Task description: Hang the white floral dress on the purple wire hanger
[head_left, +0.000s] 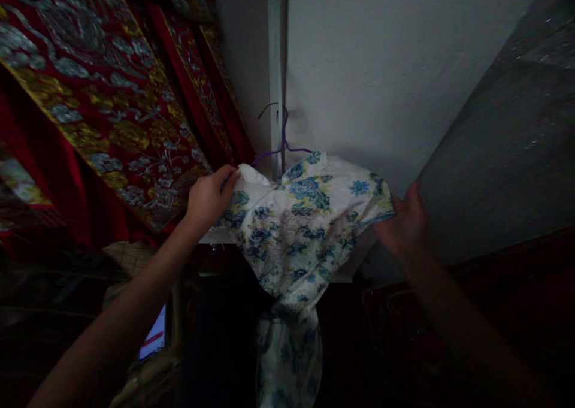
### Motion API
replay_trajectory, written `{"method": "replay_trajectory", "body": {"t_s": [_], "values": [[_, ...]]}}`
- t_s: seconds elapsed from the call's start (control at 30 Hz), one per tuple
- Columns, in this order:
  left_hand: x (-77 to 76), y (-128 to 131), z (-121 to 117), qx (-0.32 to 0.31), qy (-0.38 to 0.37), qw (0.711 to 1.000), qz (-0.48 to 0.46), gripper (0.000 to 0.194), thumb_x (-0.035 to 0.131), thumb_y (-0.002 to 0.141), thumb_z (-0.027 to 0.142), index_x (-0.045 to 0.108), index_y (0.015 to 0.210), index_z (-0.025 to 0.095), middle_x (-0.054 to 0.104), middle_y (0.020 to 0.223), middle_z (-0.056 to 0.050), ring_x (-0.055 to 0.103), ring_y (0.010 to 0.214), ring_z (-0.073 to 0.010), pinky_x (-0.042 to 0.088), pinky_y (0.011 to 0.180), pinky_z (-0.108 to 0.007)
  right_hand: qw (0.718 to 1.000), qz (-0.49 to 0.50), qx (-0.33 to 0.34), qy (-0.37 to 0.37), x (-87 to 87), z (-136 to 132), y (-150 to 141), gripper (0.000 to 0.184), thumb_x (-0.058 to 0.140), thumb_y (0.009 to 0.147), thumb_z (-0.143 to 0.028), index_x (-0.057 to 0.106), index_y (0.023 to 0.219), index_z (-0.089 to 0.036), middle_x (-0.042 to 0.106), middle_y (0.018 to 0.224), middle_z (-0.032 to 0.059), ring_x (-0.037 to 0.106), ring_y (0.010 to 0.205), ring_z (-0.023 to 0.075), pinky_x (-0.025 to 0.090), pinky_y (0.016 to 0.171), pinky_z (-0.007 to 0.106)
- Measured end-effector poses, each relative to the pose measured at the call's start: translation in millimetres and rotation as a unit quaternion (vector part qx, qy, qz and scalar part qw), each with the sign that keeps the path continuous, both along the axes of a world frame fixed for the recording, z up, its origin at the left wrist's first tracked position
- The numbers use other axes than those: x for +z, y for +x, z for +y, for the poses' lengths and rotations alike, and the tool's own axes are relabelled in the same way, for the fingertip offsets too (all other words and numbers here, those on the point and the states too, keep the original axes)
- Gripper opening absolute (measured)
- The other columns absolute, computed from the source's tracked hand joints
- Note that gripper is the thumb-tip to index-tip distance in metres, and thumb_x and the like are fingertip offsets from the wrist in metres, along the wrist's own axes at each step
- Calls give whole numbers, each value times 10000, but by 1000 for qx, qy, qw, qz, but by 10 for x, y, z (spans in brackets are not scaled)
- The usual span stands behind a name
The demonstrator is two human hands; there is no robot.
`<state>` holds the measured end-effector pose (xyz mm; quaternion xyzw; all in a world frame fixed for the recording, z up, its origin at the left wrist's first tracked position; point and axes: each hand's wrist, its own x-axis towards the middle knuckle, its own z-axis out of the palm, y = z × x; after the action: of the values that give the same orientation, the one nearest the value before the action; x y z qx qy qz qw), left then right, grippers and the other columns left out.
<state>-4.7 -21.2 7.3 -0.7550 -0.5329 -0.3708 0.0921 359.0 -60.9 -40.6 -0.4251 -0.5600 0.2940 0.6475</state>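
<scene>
A white dress [299, 216] with blue and green flowers is spread out in front of me, narrowing at the waist and falling out of view below. Its neckline sits around a purple hanger [284, 147], whose hook stands up by the white wall edge. My left hand [209, 195] pinches the fabric at the dress's left shoulder. At the opposite side, my right hand [404, 219] holds the edge of the short sleeve, its fingers partly behind the cloth. Most of the hanger's lower part is hidden under the dress.
Red cloth [112, 96] with gold and silver embroidery hangs at the left. A pale wall [381, 66] stands behind, with a shiny grey sheet [503, 156] at the right. A lit phone screen [153, 333] shows below my left forearm. The lower area is very dark.
</scene>
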Motion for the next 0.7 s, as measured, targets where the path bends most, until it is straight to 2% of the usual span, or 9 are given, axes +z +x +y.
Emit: {"method": "replay_trajectory", "body": {"t_s": [0.07, 0.13, 0.23, 0.33, 0.4, 0.53, 0.63, 0.7], "values": [[32, 30, 6, 2, 12, 1000, -16, 361, 457, 1014, 454, 724, 1085, 222, 726, 806, -48, 639, 678, -202, 395, 640, -276, 988, 154, 18, -2, 138, -6, 19, 429, 588, 880, -620, 709, 878, -208, 754, 992, 112, 692, 1084, 321, 562, 934, 468], [54, 64, 36, -4, 25, 999, -45, 360, 470, 1007, 446, 726, 1096, 208, 737, 832, -56, 640, 681, -199, 414, 650, -280, 963, 268, 31, 9, 350, -23, -22, 295, 678, 834, -500, 701, 866, -208, 748, 972, 100, 683, 1090, 312, 558, 951, 460], [73, 112, 107, -24, 38, 997, -68, 338, 483, 999, 398, 727, 1079, 178, 750, 859, -73, 661, 728, -211, 441, 675, -294, 943, 329, 2, 53, 671, -44, -143, 221, 640, 877, -393, 681, 889, -176, 716, 904, 74, 684, 1053, 271, 560, 950, 445], [110, 181, 169, -59, 50, 994, -78, 302, 500, 988, 343, 732, 1046, 158, 770, 936, -93, 695, 836, -228, 486, 767, -312, 926, 367, -45, 78, 813, -39, -189, 112, 647, 853, -266, 647, 817, -160, 659, 774, 22, 697, 939, 225, 569, 915, 406], [157, 254, 193, -78, 65, 992, -79, 291, 513, 983, 330, 735, 1036, 151, 775, 1007, -106, 702, 914, -236, 503, 843, -324, 913, 392, -81, 71, 759, -37, -166, 91, 631, 855, -217, 637, 789, -155, 638, 730, 2, 691, 841, 187, 573, 885, 368], [248, 422, 215, -109, 81, 989, -57, 299, 513, 991, 341, 730, 1066, 150, 766, 1063, -116, 697, 983, -243, 508, 900, -344, 887, 437, -148, 18, 431, -128, -181, 117, 630, 880, -234, 659, 808, -145, 664, 770, 0, 651, 703, 135, 582, 809, 313], [252, 470, 260, -112, 78, 990, -35, 313, 539, 984, 379, 713, 1100, 145, 755, 1062, -127, 686, 985, -255, 510, 882, -362, 884, 444, -149, 18, 255, -247, -303, 133, 659, 869, -255, 673, 799, -143, 681, 794, 2, 658, 698, 136, 590, 785, 318], [240, 461, 308, -110, 74, 991, -34, 285, 536, 986, 359, 716, 1066, 154, 752, 1004, -113, 681, 935, -245, 510, 851, -357, 882, 447, -146, 24, 262, -277, -372, 125, 663, 865, -241, 679, 793, -139, 683, 794, 3, 660, 699, 140, 593, 796, 334]]}}
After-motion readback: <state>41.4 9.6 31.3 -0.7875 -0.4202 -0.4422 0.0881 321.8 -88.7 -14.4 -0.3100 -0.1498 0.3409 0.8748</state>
